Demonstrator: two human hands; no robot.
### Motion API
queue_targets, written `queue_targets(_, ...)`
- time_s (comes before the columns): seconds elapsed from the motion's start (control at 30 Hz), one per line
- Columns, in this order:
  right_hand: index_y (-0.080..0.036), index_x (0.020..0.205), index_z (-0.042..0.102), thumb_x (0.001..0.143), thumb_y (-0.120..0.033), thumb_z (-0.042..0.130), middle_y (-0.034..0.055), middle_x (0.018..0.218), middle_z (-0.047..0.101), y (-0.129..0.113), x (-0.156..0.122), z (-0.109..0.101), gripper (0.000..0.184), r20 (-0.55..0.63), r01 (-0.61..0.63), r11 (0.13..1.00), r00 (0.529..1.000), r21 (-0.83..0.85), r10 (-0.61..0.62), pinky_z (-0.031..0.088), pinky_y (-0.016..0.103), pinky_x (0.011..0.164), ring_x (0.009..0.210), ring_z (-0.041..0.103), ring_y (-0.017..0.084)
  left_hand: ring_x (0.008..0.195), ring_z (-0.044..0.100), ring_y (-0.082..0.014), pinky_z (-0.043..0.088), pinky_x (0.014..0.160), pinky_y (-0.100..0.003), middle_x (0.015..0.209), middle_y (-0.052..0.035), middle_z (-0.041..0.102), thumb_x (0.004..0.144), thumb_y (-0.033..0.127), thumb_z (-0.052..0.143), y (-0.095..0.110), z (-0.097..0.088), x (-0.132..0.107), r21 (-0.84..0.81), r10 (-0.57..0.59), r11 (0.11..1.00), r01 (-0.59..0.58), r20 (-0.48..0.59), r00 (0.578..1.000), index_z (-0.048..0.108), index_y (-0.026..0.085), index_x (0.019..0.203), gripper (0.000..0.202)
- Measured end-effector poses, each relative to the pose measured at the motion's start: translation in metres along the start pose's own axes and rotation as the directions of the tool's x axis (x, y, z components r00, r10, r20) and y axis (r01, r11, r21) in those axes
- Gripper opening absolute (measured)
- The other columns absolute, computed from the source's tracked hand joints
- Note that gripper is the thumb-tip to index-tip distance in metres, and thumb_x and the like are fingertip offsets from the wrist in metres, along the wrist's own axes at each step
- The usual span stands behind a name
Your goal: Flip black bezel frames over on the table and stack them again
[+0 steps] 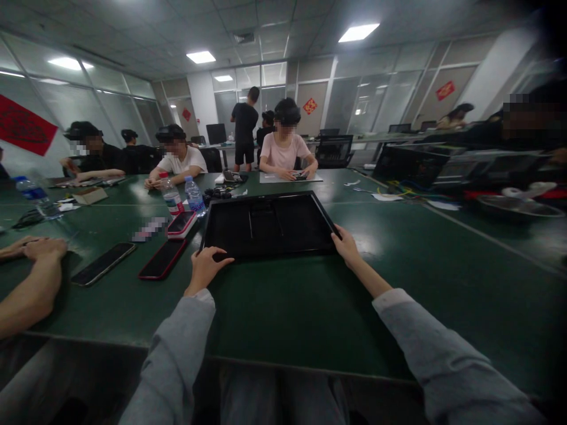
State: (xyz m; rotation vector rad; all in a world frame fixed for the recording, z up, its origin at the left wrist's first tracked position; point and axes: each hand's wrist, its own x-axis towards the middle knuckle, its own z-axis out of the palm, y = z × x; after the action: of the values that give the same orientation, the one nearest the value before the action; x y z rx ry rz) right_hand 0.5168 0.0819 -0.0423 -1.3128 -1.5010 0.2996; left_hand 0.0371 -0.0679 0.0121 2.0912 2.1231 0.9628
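A black flat-screen monitor (266,227) lies face up on the green table, with faint lines showing across its dark glossy surface. At its near left corner, my left hand (206,265) is closed on the frame, thumb along the near edge. My right hand (346,245) grips the right side close to the near right corner, its fingers partly hidden around the edge. To the left of the monitor lie a phone with a red edge (162,260) and a small white box with a pink-edged phone (181,224) on top.
A red-capped bottle (172,195) and a blue-labelled water bottle (195,196) stand beyond the monitor's left corner. Another phone (104,264) lies near a neighbour's hands (44,251). Across the green table (283,319) sits a person in pink (286,147). Cables (398,195) lie at the right.
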Motion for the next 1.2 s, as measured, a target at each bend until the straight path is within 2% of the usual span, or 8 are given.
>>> queue_targets(0.1, -0.016, 0.126, 0.063, 0.081, -0.033, 0.055, 0.0149, 0.126, 0.068, 0.006, 0.0, 0.003, 0.049, 0.009, -0.089, 0.996, 0.996, -0.023, 0.089, 0.045, 0.053, 0.108, 0.12, 0.062, 0.03, 0.122, 0.057, -0.0291, 0.033, 0.109, -0.053, 0.12, -0.0048, 0.07, 0.081, 0.053, 0.075, -0.001, 0.002, 0.001, 0.0, 0.022, 1.0, -0.022, -0.028, 0.999, 0.076, 0.029, 0.095, 0.028)
queue_targets(0.2, -0.016, 0.125, 0.061, 0.078, -0.03, 0.057, 0.0154, 0.123, 0.068, 0.011, 0.0, 0.005, 0.05, 0.019, -0.113, 0.993, 0.993, -0.044, 0.114, 0.047, 0.053, 0.107, 0.118, 0.063, 0.031, 0.129, 0.052, -0.0295, 0.038, 0.108, -0.05, 0.13, -0.0069, 0.066, 0.086, 0.049, 0.069, -0.008, 0.006, 0.006, -0.023, 0.007, 1.0, -0.012, -0.202, 0.979, 0.076, 0.028, 0.104, 0.028)
queue_targets(0.27, -0.018, 0.123, 0.061, 0.077, -0.029, 0.057, 0.0148, 0.121, 0.069, 0.013, 0.001, 0.007, 0.048, 0.006, -0.11, 0.993, 0.994, -0.033, 0.11, 0.047, 0.052, 0.106, 0.117, 0.063, 0.031, 0.126, 0.055, -0.028, 0.041, 0.108, -0.045, 0.129, -0.0091, 0.065, 0.089, 0.045, 0.065, -0.017, 0.008, 0.012, -0.069, -0.048, 0.997, 0.028, -0.303, 0.952, 0.073, 0.025, 0.112, 0.032)
queue_targets(0.33, -0.019, 0.122, 0.06, 0.078, -0.03, 0.056, 0.0137, 0.121, 0.069, 0.014, 0.002, 0.007, 0.045, -0.002, -0.091, 0.996, 0.996, -0.009, 0.091, 0.048, 0.051, 0.106, 0.117, 0.064, 0.03, 0.121, 0.059, -0.0267, 0.044, 0.106, -0.042, 0.128, -0.0118, 0.065, 0.091, 0.041, 0.061, -0.029, 0.011, 0.018, -0.136, -0.169, 0.982, 0.129, -0.351, 0.921, 0.07, 0.021, 0.121, 0.037)
queue_targets(0.4, -0.02, 0.122, 0.06, 0.081, -0.033, 0.055, 0.0129, 0.123, 0.069, 0.014, 0.003, 0.006, 0.043, 0.002, -0.074, 0.997, 0.997, 0.01, 0.074, 0.048, 0.051, 0.105, 0.117, 0.064, 0.029, 0.116, 0.063, -0.0269, 0.048, 0.102, -0.04, 0.127, -0.0145, 0.066, 0.09, 0.042, 0.062, -0.04, 0.014, 0.023, -0.196, -0.321, 0.942, 0.271, -0.298, 0.899, 0.067, 0.016, 0.126, 0.045)
queue_targets(0.5, -0.02, 0.123, 0.06, 0.084, -0.038, 0.054, 0.0129, 0.124, 0.068, 0.011, 0.003, 0.004, 0.043, 0.014, -0.075, 0.997, 0.997, 0.002, 0.075, 0.049, 0.053, 0.103, 0.116, 0.064, 0.03, 0.112, 0.066, -0.0271, 0.05, 0.1, -0.04, 0.124, -0.015, 0.07, 0.088, 0.043, 0.065, -0.051, 0.018, 0.026, -0.211, -0.409, 0.904, 0.371, -0.18, 0.894, 0.067, 0.014, 0.128, 0.049)
queue_targets(0.93, -0.02, 0.125, 0.061, 0.085, -0.036, 0.055, 0.0122, 0.123, 0.069, 0.007, 0.0, 0.003, 0.044, 0.025, -0.05, 0.998, 0.998, -0.031, 0.05, 0.05, 0.05, 0.103, 0.117, 0.064, 0.029, 0.107, 0.068, -0.03, 0.052, 0.094, -0.042, 0.116, -0.0139, 0.074, 0.091, 0.043, 0.059, -0.047, 0.014, 0.03, -0.087, -0.453, 0.892, 0.444, -0.145, 0.88, 0.068, 0.017, 0.132, 0.049)
queue_targets(1.2, -0.02, 0.125, 0.062, 0.084, -0.033, 0.055, 0.0121, 0.122, 0.07, 0.006, 0.001, 0.004, 0.043, 0.02, -0.069, 0.996, 0.997, -0.052, 0.071, 0.049, 0.051, 0.105, 0.117, 0.065, 0.029, 0.106, 0.069, -0.0271, 0.052, 0.095, -0.038, 0.116, -0.0125, 0.074, 0.088, 0.042, 0.064, -0.054, 0.018, 0.03, -0.165, -0.412, 0.907, 0.388, -0.151, 0.899, 0.069, 0.017, 0.127, 0.047)
